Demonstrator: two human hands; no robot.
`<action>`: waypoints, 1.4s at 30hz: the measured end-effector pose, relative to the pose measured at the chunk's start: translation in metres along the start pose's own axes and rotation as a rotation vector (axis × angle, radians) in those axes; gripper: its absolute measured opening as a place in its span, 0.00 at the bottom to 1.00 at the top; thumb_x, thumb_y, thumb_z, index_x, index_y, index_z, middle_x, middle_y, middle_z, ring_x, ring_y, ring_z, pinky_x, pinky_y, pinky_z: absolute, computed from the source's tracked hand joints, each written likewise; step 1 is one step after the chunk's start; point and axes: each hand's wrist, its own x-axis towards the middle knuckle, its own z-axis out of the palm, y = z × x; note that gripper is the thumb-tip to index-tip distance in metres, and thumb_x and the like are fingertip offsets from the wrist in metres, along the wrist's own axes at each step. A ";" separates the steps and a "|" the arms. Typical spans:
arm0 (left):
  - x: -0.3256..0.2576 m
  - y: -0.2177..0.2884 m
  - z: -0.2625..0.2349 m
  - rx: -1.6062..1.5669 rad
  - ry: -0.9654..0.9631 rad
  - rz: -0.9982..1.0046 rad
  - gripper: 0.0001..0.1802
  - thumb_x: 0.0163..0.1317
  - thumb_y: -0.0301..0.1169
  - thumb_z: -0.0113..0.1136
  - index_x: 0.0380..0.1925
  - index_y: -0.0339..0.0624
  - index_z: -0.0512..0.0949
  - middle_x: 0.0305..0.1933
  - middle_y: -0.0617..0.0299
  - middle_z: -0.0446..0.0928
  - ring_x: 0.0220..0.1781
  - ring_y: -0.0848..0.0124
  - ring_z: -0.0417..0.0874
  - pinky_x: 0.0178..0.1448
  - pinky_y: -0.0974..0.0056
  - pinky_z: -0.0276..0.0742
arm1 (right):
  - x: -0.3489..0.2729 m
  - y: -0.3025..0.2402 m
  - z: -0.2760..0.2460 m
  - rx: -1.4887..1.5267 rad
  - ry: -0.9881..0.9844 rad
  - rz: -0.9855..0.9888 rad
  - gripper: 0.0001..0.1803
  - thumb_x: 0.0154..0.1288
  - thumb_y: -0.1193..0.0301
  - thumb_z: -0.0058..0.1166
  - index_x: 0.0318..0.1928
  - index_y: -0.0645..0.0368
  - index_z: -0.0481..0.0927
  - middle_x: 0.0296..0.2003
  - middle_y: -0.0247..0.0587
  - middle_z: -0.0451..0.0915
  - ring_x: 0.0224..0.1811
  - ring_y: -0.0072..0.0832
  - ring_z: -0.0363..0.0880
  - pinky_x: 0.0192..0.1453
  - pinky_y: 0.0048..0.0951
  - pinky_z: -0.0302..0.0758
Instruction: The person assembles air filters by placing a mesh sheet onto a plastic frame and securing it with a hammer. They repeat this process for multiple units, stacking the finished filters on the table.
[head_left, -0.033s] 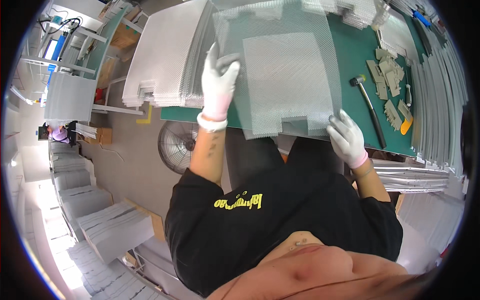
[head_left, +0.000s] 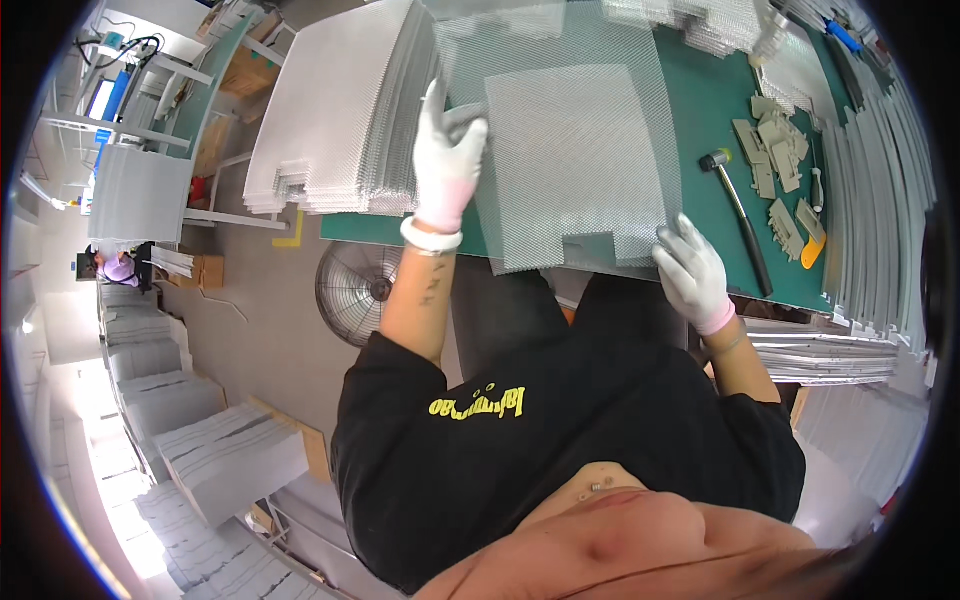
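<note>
A large, see-through grey mesh sheet (head_left: 590,40) spans the space before me, over a paler mesh panel (head_left: 570,150) with a notch in its near edge. Its left edge is in my left hand (head_left: 448,165), gloved in white, the thumb and fingers closing on it; some fingertips look grey through the mesh. At the near right corner, my right hand (head_left: 692,268), also gloved, has its fingers curled on the sheet's edge, with fingertips partly behind the mesh. Just left of my left hand stands a tall stack of notched mesh panels (head_left: 335,100).
On the green bench (head_left: 705,130) at right lie a hammer (head_left: 740,215), beige plastic parts (head_left: 775,150), a screwdriver (head_left: 817,190) and an orange-handled tool (head_left: 814,248). Grey strips (head_left: 880,200) line the far right. A floor fan (head_left: 355,290) stands left of my legs.
My left hand has shifted slightly to the right, along with the left edge of the mesh sheet. My right hand has barely moved.
</note>
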 end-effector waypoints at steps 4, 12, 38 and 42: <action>0.016 -0.044 0.025 0.294 0.043 0.153 0.39 0.64 0.21 0.58 0.75 0.38 0.57 0.64 0.47 0.76 0.38 0.79 0.81 0.38 0.75 0.79 | -0.005 0.006 0.012 -0.003 -0.082 0.106 0.19 0.51 0.83 0.61 0.47 0.59 0.79 0.51 0.47 0.81 0.61 0.54 0.78 0.56 0.45 0.80; 0.010 -0.069 0.037 0.553 -0.004 0.115 0.25 0.63 0.27 0.57 0.61 0.31 0.75 0.54 0.43 0.82 0.51 0.58 0.86 0.58 0.62 0.80 | -0.015 0.012 0.020 -0.007 -0.153 0.150 0.18 0.52 0.82 0.61 0.46 0.59 0.79 0.51 0.46 0.81 0.62 0.52 0.77 0.55 0.43 0.79; 0.013 -0.096 0.033 0.710 -0.082 0.190 0.26 0.64 0.28 0.59 0.63 0.31 0.73 0.48 0.50 0.79 0.43 0.60 0.82 0.53 0.59 0.78 | -0.018 0.012 0.023 0.048 -0.237 0.207 0.18 0.51 0.81 0.57 0.46 0.60 0.80 0.52 0.47 0.81 0.63 0.50 0.77 0.59 0.44 0.78; 0.011 -0.093 0.033 0.726 -0.078 0.189 0.27 0.64 0.28 0.58 0.63 0.31 0.73 0.49 0.49 0.80 0.45 0.59 0.82 0.55 0.60 0.79 | -0.018 0.013 0.023 0.071 -0.233 0.213 0.18 0.51 0.81 0.56 0.46 0.61 0.80 0.52 0.48 0.82 0.63 0.50 0.77 0.61 0.45 0.77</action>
